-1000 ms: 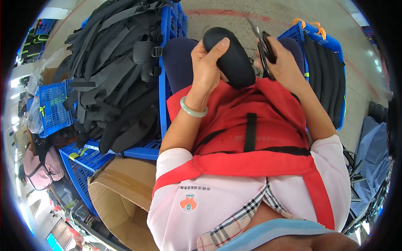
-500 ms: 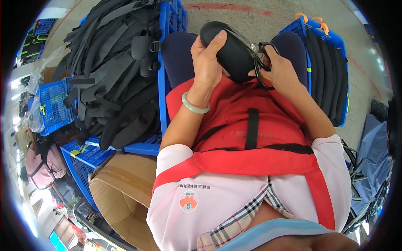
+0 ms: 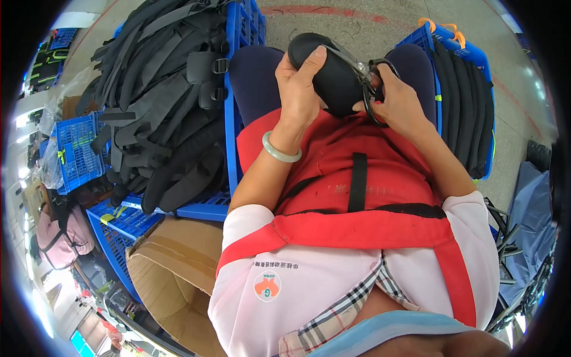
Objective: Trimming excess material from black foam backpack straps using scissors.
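Observation:
A black padded piece (image 3: 338,83), curved and smooth, is held up above my lap and the red apron (image 3: 321,196). My left hand (image 3: 299,83) is closed on its left end, thumb on top and the other fingers behind it. In my right hand (image 3: 397,98) is a pair of scissors (image 3: 373,92) with black handles, my fingers in and around the loops. The metal blades lie along the far right edge of the padded piece. Whether they are parted or have anything between them I cannot make out.
At my left a blue crate (image 3: 235,119) is heaped with black straps and padded pieces (image 3: 160,101). An open cardboard box (image 3: 172,262) stands below it. On my right, another blue crate (image 3: 491,119) holds several black padded strips (image 3: 464,107) side by side.
My left hand and the padded piece have shifted slightly to the right. The scissors stay at its edge, and my right hand has hardly moved.

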The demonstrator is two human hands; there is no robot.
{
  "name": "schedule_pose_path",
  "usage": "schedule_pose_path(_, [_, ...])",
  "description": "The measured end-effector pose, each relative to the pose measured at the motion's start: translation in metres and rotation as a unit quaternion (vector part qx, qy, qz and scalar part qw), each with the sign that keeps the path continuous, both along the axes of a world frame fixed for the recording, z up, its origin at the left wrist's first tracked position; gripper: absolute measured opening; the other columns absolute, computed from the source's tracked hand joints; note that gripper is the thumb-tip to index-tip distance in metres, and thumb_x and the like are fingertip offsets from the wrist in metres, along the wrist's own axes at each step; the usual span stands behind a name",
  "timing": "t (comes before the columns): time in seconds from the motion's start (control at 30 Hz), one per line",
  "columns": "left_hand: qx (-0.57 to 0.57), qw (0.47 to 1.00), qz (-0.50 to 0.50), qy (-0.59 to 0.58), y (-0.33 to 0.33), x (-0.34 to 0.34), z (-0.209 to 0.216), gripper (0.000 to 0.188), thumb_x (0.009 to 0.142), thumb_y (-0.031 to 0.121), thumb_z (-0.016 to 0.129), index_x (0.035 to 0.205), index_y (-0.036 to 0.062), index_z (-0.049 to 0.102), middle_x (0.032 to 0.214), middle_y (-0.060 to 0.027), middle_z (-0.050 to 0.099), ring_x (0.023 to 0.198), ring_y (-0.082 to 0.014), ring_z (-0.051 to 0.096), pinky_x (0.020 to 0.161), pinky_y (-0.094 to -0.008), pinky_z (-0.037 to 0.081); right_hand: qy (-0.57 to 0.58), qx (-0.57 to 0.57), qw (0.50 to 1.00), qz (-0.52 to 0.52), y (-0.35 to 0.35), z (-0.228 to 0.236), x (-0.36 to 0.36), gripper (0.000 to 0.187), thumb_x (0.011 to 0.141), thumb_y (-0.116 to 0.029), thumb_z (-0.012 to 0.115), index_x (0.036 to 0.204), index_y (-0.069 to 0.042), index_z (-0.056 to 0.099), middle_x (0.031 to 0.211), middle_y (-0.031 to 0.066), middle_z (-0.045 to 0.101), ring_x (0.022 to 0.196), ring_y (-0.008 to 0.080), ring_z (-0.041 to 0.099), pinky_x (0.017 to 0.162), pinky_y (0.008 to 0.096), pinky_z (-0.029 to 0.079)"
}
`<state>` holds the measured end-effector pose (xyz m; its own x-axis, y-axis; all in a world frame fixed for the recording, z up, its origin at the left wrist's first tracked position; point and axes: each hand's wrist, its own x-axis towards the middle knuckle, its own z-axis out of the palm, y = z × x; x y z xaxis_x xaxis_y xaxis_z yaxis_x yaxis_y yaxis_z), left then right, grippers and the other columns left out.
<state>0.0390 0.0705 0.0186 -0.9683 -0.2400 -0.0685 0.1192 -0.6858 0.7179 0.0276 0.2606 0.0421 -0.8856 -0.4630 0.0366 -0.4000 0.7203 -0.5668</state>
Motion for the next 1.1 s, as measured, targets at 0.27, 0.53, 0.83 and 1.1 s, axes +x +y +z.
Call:
schedule_pose_path(0.27, [-0.001,1.000,0.002,-0.005,-0.004,0.002,0.000,0.011,0.087,0.006,0.066,0.097,0.0023,0.063,0.089,-0.0035,0.066,0.077,-0.0111,0.063,0.071,-0.0252,0.052,-0.064,0.010,0.998,-0.002,-0.002,-0.002,-0.005,0.055,0.073,-0.039,0.078,0.096,-0.003,0.045,0.073,0.0162,0.058,0.071,0.0409,0.059,0.061,0.0430,0.046])
schedule_pose_path(0.53, [0.011,1.000,-0.019,-0.016,-0.001,0.005,0.000,0.010,0.087,0.006,0.066,0.096,0.0022,0.062,0.088,-0.0047,0.066,0.076,-0.0121,0.064,0.069,-0.0257,0.053,-0.106,0.019,0.994,0.010,0.001,-0.001,-0.010,0.064,0.069,-0.045,0.080,0.102,-0.002,0.045,0.076,0.0170,0.059,0.073,0.0405,0.060,0.062,0.0421,0.046])
schedule_pose_path(0.83, [0.015,1.000,-0.020,-0.018,0.001,0.007,-0.002,0.010,0.087,0.005,0.066,0.096,0.0022,0.062,0.087,-0.0041,0.066,0.075,-0.0118,0.063,0.069,-0.0254,0.052,-0.098,-0.010,0.994,0.037,0.006,0.001,-0.003,0.066,0.068,-0.041,0.081,0.107,-0.002,0.045,0.080,0.0166,0.060,0.079,0.0386,0.061,0.068,0.0425,0.046])
schedule_pose_path(1.1, [0.014,0.999,-0.025,-0.028,-0.001,0.006,-0.008,0.012,0.086,0.005,0.067,0.097,0.0022,0.062,0.088,-0.0042,0.066,0.075,-0.0120,0.063,0.070,-0.0259,0.053,-0.144,-0.032,0.989,0.018,0.009,-0.005,-0.006,0.055,0.072,-0.029,0.080,0.104,-0.001,0.046,0.069,0.0152,0.051,0.062,0.0329,0.048,0.060,0.0382,0.041])
